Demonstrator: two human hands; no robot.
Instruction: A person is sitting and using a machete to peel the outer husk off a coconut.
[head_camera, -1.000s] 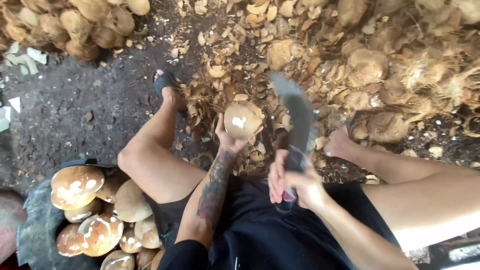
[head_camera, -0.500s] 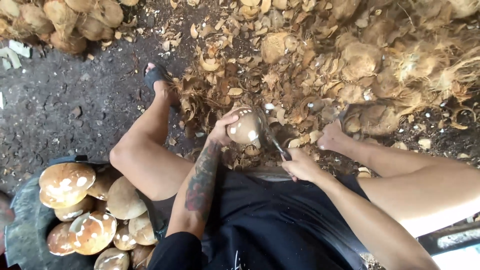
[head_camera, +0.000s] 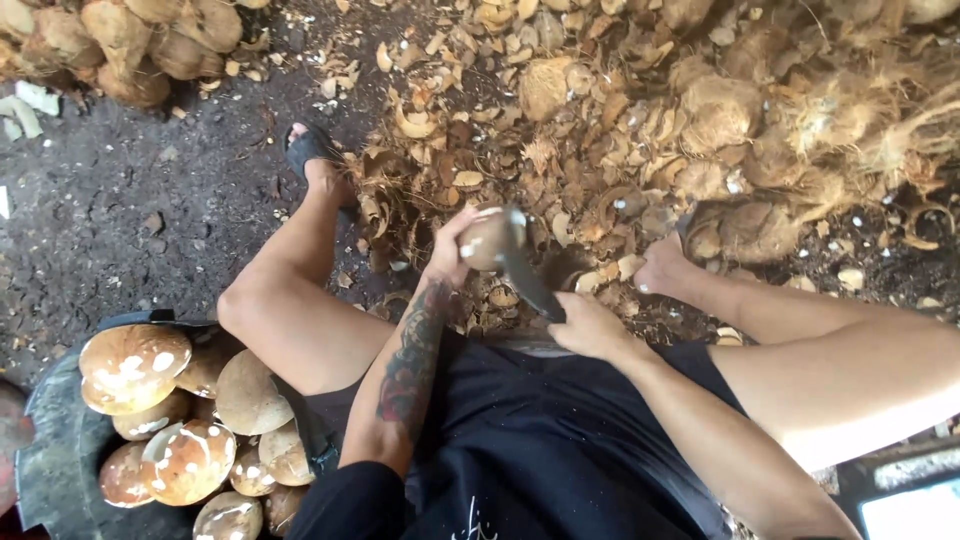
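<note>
**Coconut Held Against Blade Above the Husk Pile**

The left hand (head_camera: 450, 255) gripped a peeled coconut (head_camera: 485, 240), fingers wrapped around its left side, holding it low between the knees and above the ground. The right hand (head_camera: 590, 325) was closed around the handle of a long knife (head_camera: 525, 275). The blade ran up and left from that hand and met the right side of the coconut. Directly beyond the coconut lay a pile of husk scraps (head_camera: 560, 150) that spread across the ground. The left foot (head_camera: 320, 165) rested at the pile's left edge; the right foot (head_camera: 660, 270) rested among the scraps. A dark tub (head_camera: 55, 470) stood beside the left thigh, filled with peeled coconuts (head_camera: 135, 360). Unpeeled coconuts (head_camera: 130, 40) lay at the upper left.
</note>
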